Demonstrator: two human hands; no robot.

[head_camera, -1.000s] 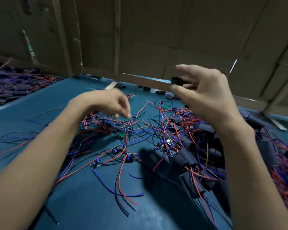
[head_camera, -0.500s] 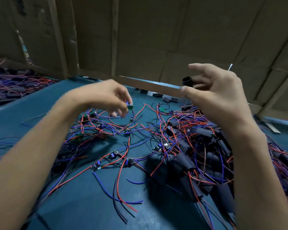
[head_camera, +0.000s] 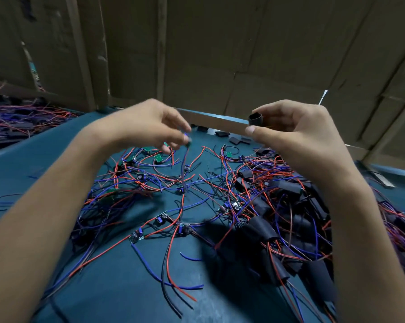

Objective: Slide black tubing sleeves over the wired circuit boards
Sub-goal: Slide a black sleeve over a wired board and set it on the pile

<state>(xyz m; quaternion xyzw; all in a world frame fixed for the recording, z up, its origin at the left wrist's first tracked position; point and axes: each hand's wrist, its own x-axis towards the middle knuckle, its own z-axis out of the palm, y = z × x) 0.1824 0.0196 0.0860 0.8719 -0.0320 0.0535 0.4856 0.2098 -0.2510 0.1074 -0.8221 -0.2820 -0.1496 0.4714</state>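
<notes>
Pinching black sleeve (head_camera: 255,119) in right hand (head_camera: 297,134) fingertips; left hand (head_camera: 150,127) pinches wired board (head_camera: 187,139), apart.

Blurred board (head_camera: 187,139) at left fingers (head_camera: 173,136)

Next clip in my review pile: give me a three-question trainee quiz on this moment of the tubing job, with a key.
1. True or false: the black sleeve in the right hand is already over a board.
2. What does the left hand pinch? A) scissors B) a wired board lifted off the table, wires trailing down C) nothing
3. Fill in: the finished, sleeved boards lie mostly on the person's ____ side of the blue table.

Key
1. False; the sleeve's open end is empty and apart from the left hand.
2. B, though the lifted wired board is blurred.
3. right; the bare boards lie left and centre.
</notes>
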